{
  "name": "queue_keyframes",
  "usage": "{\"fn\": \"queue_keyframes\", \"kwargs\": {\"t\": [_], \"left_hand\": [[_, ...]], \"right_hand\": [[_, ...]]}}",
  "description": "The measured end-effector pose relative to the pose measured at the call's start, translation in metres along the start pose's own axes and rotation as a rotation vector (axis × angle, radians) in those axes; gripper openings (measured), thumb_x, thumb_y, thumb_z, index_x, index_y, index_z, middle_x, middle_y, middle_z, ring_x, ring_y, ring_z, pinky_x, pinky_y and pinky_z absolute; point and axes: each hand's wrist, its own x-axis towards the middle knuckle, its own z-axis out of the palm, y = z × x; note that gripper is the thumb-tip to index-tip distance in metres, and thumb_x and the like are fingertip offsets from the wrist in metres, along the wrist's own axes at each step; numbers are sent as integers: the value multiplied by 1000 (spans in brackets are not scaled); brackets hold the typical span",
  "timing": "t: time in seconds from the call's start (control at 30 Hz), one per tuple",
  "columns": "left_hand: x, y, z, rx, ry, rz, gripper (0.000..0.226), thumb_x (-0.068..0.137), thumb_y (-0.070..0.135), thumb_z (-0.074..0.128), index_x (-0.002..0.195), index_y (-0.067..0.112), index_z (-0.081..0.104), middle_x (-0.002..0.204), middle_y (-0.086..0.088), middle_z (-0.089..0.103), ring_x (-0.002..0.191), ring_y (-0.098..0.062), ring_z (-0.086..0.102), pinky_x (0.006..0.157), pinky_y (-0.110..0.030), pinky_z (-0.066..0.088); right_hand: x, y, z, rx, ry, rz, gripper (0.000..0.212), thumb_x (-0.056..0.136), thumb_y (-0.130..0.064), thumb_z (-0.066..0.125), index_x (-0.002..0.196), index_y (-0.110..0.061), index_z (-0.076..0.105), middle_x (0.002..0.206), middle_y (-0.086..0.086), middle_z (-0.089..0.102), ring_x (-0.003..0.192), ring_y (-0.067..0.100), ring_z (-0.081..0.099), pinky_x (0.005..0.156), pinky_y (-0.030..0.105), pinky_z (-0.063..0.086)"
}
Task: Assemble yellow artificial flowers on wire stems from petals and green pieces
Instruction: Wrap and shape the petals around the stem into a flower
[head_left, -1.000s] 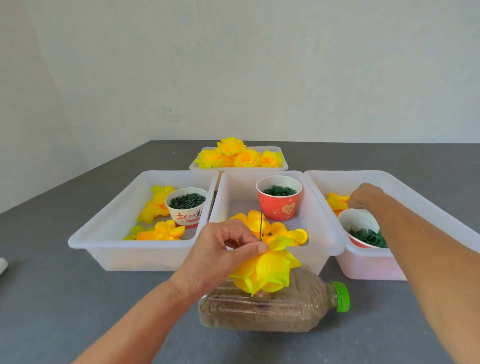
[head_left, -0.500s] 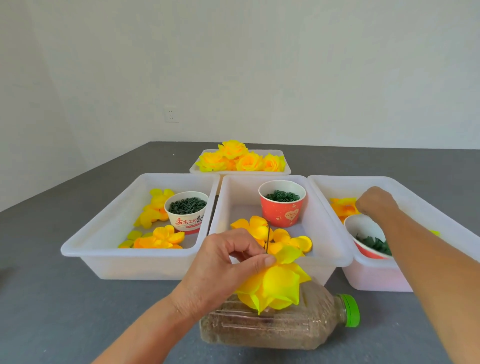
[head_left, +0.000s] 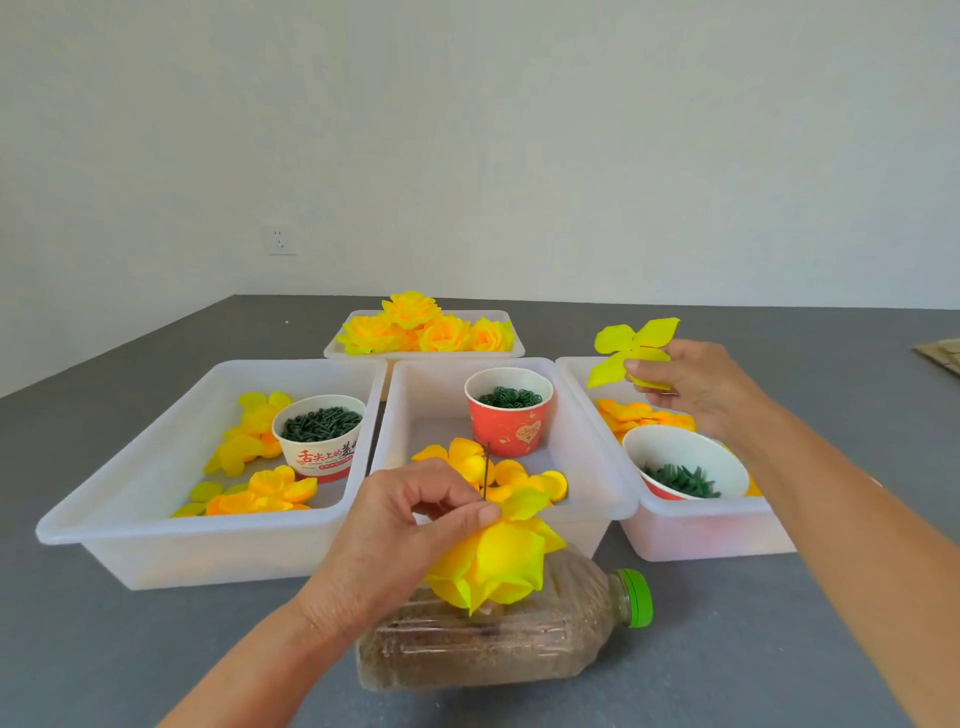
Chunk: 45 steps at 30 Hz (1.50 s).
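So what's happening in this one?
A person is putting together yellow fabric flowers at a grey table. The left hand pinches a half-built flower on a thin wire stem, held above a plastic bottle lying on its side. The right hand holds a single petal layer above the right bin. Three bins in front hold loose petals and cups of green pieces; a tray behind holds finished flowers.
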Motion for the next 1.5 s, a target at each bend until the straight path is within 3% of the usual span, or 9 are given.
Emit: {"fn": "queue_keyframes", "kwargs": {"t": [0.23,0.37,0.47,0.57,0.7,0.9,1.07,1.13,1.5], "left_hand": [[0,5,-7,-42,-3,-34,15,69,32,71,72,18,75,78,1,71,77,-18,63,68,-27,48],[0,12,-16,-42,9,-55,18,76,38,69,76,21,75,76,4,70,75,-7,64,66,-18,48],[10,20,-23,-48,194,-47,19,78,44,67,76,26,73,66,13,68,63,5,59,59,-8,44],[32,27,-27,47,323,-33,15,73,38,68,85,29,69,75,11,69,67,4,58,61,-8,44],[56,32,-22,133,246,-57,33,70,23,79,98,32,62,88,11,65,67,-2,56,61,-10,45],[47,28,-15,169,236,136,19,72,0,74,71,18,69,73,-6,69,63,-10,58,61,-23,46],[38,27,-13,413,319,446,10,69,7,74,79,4,73,87,0,66,75,-1,54,66,-5,43],[36,27,-14,443,316,476,14,68,5,79,81,4,73,89,0,66,74,-1,54,66,-7,44],[23,35,-19,467,323,545,19,66,4,77,84,3,71,91,-7,67,76,-7,55,62,-15,47]], "right_hand": [[-55,-8,29,56,-364,-1,15,63,-21,70,77,-16,70,71,-2,71,63,5,65,57,19,51],[-68,-11,45,5,-417,-44,13,65,-24,70,75,-17,72,73,-2,72,67,4,66,58,18,50],[-76,-16,54,-14,-452,-124,7,70,-18,69,67,-21,75,70,-4,72,65,4,66,58,16,50],[-81,-19,61,-28,-478,-212,14,76,-7,68,70,-17,75,75,0,74,69,8,68,62,17,52],[-88,-23,69,-121,-501,-316,11,78,-6,70,88,-8,74,91,8,74,86,18,70,80,25,55],[-102,-25,82,-249,-175,-744,25,71,2,75,78,-21,73,76,-10,71,76,9,66,73,23,50],[-107,-27,89,-431,143,-1203,11,66,-9,75,73,-1,72,80,9,68,76,25,60,70,30,48],[-111,-28,91,-438,195,-1256,21,69,-20,75,71,0,72,80,10,68,76,27,60,68,33,49],[-116,-29,94,-432,258,-1346,8,65,2,77,66,1,69,78,9,68,74,28,60,66,38,50]]}}
